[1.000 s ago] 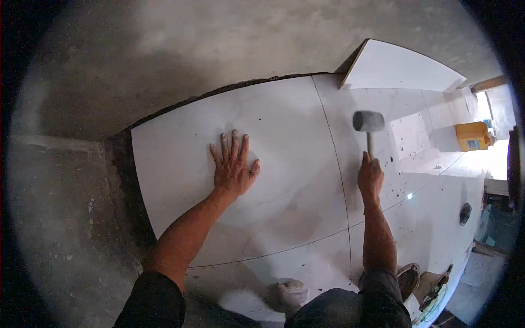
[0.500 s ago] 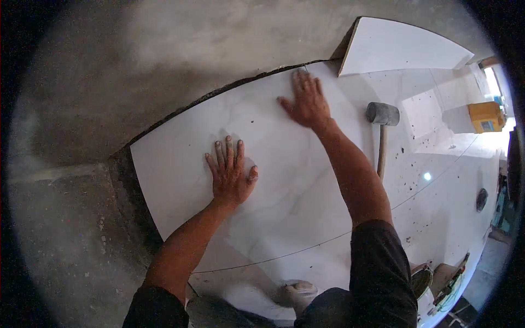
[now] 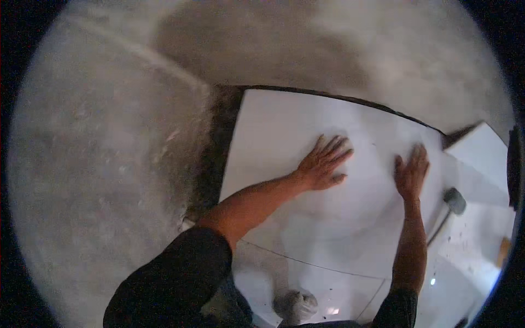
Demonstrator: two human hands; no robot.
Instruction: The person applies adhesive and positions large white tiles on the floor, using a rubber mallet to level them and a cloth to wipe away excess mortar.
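A large white floor tile point(image 3: 273, 126) lies against the foot of the grey walls, with a dark gap along its far and left edges. My left hand point(image 3: 324, 164) rests palm down on the middle of this tile, fingers spread. Farther right, my right hand point(image 3: 411, 174) is also laid flat on the white surface, thumb apart from the fingers. Neither hand holds anything. To the right of my right hand lies a mallet with a grey head point(image 3: 454, 200) and a long thin handle point(image 3: 439, 229).
A cut white tile piece point(image 3: 484, 156) leans at the far right by the wall. A thin joint line point(image 3: 311, 264) crosses the floor nearer me. My foot point(image 3: 299, 306) is at the bottom. Part of a yellow container point(image 3: 503, 252) shows at the right rim.
The view has swung left, so tile, mallet and hands sit farther right in the picture. My right hand is now lower relative to the tile's far edge. Both hands stay flat.
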